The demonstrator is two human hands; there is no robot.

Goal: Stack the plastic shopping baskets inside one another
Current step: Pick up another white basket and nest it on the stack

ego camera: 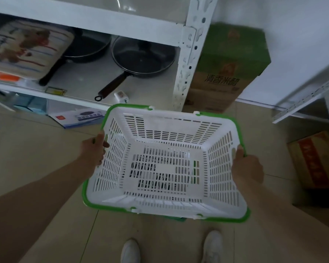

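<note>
A white slotted plastic shopping basket (215, 133) with a green rim hangs in the air in front of me, above the tiled floor. My left hand (94, 149) grips its left rim, thumb over the edge. My right hand (247, 170) clasps the right rim. The basket is empty. Through its slotted bottom, dark and green shapes show underneath, and a green edge (179, 218) peeks out below the near rim; I cannot tell if that is another basket.
A white metal shelf (186, 59) stands ahead with two black pans (141, 59) and a cushion. A green-topped carton (228, 69) sits in the corner, a cardboard box (311, 160) at the right. My white shoes (130, 251) are below.
</note>
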